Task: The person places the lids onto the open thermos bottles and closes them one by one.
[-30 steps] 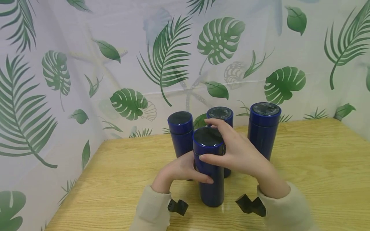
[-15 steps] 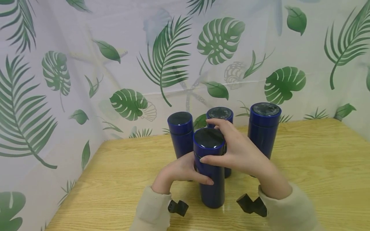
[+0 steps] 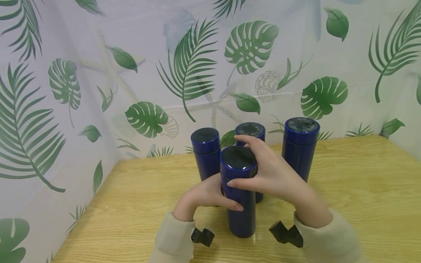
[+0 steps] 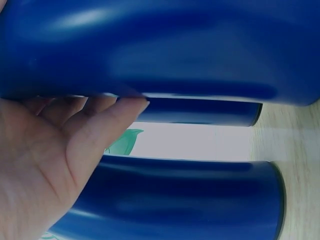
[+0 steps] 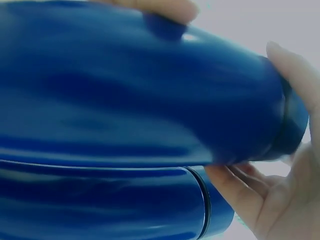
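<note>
A blue thermos with a glossy black-topped lid stands upright nearest to me. My left hand grips its body from the left, thumb across the front; in the left wrist view the fingers go behind it. Around the lid and upper edge curls my right hand, thumb in front and fingers at the far side. The right wrist view shows the right thumb by the lid seam. Part of the far side of the thermos is hidden.
Three more blue thermoses stand behind: a left one, a middle one mostly covered by the right hand, and a right one. They stand on a wooden table. A leaf-print cloth hangs behind.
The front thermos and both hands shift very slightly toward me at first, then stay almost still. The other thermoses have not moved.
</note>
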### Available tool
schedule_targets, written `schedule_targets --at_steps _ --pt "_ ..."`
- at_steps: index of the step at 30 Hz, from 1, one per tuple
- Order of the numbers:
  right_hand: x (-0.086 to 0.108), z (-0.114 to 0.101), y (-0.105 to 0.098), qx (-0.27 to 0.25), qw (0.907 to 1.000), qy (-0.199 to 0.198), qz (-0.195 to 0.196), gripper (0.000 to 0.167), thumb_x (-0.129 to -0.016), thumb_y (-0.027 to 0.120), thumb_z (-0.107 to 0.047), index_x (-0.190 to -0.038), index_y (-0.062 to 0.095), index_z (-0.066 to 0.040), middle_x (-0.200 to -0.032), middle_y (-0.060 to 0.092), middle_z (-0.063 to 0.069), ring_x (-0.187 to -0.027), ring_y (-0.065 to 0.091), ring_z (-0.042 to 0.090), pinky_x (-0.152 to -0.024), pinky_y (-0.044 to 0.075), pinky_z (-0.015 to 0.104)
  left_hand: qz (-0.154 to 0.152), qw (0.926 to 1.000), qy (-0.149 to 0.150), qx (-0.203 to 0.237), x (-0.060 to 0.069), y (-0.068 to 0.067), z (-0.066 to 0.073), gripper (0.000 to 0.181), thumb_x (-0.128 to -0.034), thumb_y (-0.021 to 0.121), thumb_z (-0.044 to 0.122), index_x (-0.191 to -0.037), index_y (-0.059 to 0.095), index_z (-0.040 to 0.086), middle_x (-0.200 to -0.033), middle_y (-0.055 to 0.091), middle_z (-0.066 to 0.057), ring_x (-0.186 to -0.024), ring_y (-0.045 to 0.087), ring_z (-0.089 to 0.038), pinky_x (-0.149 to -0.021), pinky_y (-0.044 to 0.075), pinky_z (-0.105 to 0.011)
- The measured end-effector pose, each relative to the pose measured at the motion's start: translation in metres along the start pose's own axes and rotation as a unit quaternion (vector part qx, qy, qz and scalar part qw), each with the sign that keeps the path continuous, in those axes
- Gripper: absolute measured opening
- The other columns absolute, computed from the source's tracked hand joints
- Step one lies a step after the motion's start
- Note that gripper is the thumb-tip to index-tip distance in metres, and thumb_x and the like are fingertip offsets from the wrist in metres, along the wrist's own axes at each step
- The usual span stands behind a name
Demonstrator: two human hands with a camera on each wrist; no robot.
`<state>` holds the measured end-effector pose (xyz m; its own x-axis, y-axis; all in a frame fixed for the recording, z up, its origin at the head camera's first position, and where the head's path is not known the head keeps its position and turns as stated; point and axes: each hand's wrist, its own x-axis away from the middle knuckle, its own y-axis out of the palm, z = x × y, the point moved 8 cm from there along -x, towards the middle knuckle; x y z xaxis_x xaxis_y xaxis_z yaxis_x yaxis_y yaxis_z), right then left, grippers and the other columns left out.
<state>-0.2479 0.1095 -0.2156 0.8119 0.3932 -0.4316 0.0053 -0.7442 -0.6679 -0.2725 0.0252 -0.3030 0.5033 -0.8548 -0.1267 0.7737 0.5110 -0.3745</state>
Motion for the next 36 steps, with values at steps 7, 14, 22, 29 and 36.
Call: schedule_targets --at_steps 7,14,22,29,36 --pt "0.0008 -0.0013 -0.0003 0.014 0.9998 -0.009 0.006 0.086 -0.067 0.076 -0.036 -0.135 0.030 -0.012 -0.118 0.047 0.008 -0.098 0.051 0.020 -0.077 0.044 0.040 -0.003 1.0000 0.006 0.000 -0.0002 0.0005 0.0009 0.070 -0.0702 0.070 -0.004 -0.130 0.035 0.005 -0.119 0.050 -0.007 -0.103 0.052 -0.011 -0.089 0.039 -0.030" --pt "0.0025 -0.0031 -0.0026 -0.045 0.9979 -0.037 -0.029 0.079 -0.073 0.072 -0.017 -0.136 0.025 -0.017 -0.112 0.053 0.008 -0.092 0.055 0.015 -0.073 0.046 0.033 -0.012 0.9999 0.012 -0.001 -0.0005 0.0013 0.0023 0.071 -0.0709 0.069 -0.006 -0.131 0.032 0.005 -0.122 0.048 -0.012 -0.105 0.051 -0.011 -0.090 0.039 -0.030" --pt "0.0003 -0.0010 -0.0020 -0.007 0.9999 -0.008 0.006 0.084 -0.066 0.078 -0.033 -0.133 0.031 -0.012 -0.109 0.052 0.007 -0.094 0.053 0.018 -0.076 0.045 0.038 -0.006 1.0000 -0.001 0.000 -0.0002 0.0010 0.0004 0.068 -0.0723 0.068 -0.004 -0.131 0.033 0.003 -0.120 0.049 -0.011 -0.103 0.052 -0.011 -0.089 0.040 -0.028" --pt "0.0000 -0.0008 -0.0016 0.022 0.9997 -0.004 0.005 0.089 -0.064 0.077 -0.040 -0.134 0.031 -0.012 -0.117 0.047 0.007 -0.098 0.050 0.021 -0.078 0.044 0.041 -0.005 1.0000 0.003 -0.001 -0.0005 0.0010 -0.0002 0.066 -0.0713 0.069 -0.004 -0.128 0.036 0.004 -0.119 0.051 -0.011 -0.103 0.053 -0.011 -0.089 0.040 -0.029" --pt "0.0027 -0.0031 -0.0017 -0.039 0.9976 -0.040 -0.040 0.080 -0.072 0.072 -0.017 -0.137 0.025 -0.018 -0.109 0.055 0.004 -0.093 0.054 0.015 -0.074 0.046 0.036 -0.013 0.9999 0.010 -0.004 -0.0007 0.0016 0.0007 0.067 -0.0717 0.068 -0.005 -0.129 0.035 0.003 -0.120 0.050 -0.012 -0.104 0.052 -0.011 -0.090 0.039 -0.029"
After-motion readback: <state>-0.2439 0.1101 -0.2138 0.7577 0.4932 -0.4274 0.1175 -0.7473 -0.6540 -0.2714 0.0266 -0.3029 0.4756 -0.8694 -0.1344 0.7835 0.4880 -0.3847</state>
